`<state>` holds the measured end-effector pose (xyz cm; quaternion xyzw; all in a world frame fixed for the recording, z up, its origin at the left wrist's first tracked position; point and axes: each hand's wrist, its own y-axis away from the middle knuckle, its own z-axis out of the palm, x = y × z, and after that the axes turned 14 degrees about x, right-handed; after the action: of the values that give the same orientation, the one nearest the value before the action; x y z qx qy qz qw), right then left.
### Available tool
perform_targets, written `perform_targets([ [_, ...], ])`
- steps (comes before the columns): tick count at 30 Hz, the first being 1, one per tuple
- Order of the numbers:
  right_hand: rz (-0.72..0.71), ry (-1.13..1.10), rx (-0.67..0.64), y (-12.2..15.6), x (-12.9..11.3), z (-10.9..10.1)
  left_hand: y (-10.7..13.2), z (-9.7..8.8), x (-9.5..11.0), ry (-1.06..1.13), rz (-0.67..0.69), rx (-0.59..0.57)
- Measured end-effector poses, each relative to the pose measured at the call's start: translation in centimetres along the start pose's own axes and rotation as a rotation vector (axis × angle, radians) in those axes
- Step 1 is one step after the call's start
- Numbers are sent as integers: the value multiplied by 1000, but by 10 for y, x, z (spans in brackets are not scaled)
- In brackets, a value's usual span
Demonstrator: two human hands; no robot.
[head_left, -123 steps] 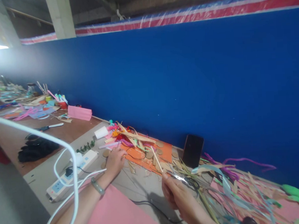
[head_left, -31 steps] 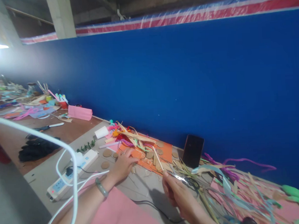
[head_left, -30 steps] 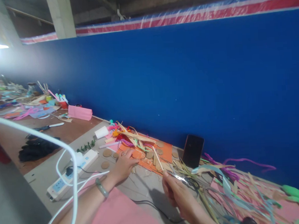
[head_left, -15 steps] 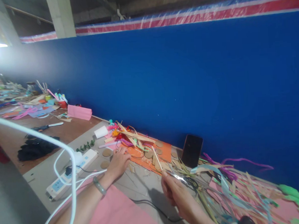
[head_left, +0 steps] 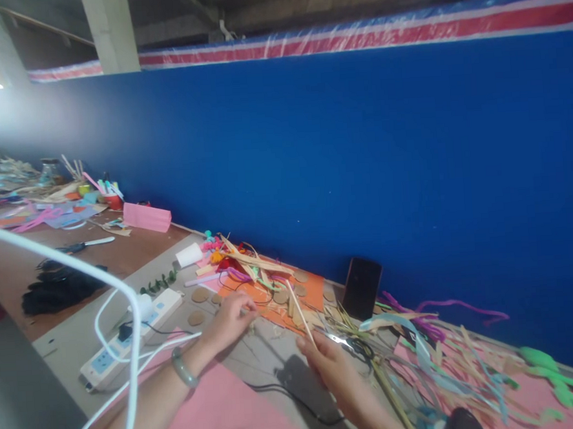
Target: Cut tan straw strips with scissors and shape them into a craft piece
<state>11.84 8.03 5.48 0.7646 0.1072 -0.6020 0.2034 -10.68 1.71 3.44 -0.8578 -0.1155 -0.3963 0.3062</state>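
My right hand [head_left: 327, 361] is closed around the lower end of a thin pale wooden stick [head_left: 301, 314], which slants up and to the left. Scissors [head_left: 345, 343] with black handles lie just beyond that hand. My left hand [head_left: 232, 318], a bracelet on its wrist, hovers by the front edge of an orange sheet [head_left: 313, 290]. Its thumb and fingertips come together in a pinch; whatever is between them is too small to make out. Round brown discs [head_left: 196, 318] lie left of it. Straw-coloured strips [head_left: 260, 263] are heaped on the orange sheet.
A white power strip [head_left: 129, 340] and a thick white cable [head_left: 137, 327] occupy the left front. Against the blue partition [head_left: 361, 158] leans a dark phone [head_left: 363, 289]. Coloured strips [head_left: 446, 373] clutter the right side. Pink paper [head_left: 225, 406] lies in front.
My left hand has drawn back from the strips on the orange sheet, and its fingers have come together. The right hand still holds the stick. The view has shifted slightly.
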Motion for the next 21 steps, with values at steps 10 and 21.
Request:
perform_targets([
  [10, -210, 61, 0, 2, -2, 11, 38, 19, 45, 322, -296, -253],
  [21, -52, 3, 26, -1, 6, 7, 39, 21, 36, 425, -408, -353],
])
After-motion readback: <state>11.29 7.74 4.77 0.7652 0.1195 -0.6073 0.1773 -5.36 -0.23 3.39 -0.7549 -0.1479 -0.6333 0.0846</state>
